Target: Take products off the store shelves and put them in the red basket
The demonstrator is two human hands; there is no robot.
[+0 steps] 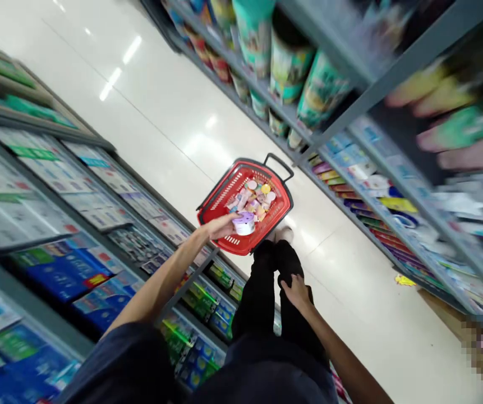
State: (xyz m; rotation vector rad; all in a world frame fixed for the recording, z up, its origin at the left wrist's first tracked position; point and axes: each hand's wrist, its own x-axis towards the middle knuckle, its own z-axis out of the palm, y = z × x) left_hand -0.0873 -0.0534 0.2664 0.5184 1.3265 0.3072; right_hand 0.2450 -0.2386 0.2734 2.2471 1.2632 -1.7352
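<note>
Downward, a glossy tiled store aisle point(161, 106) runs between stocked shelves point(68, 269), one row just beside the left hand point(220, 225). Under that hand sits a red plastic basket point(220, 188) of small packaged goods. The hand grips a round white tub point(244, 225) with a purple lid; the right hand point(295, 292) lies spread, holding nothing, on black trousers point(258, 292).

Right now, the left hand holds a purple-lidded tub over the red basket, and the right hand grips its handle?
No: the head view shows the right hand on the black trousers, not the handle. The left hand holds the purple-lidded tub over the red basket.
</note>
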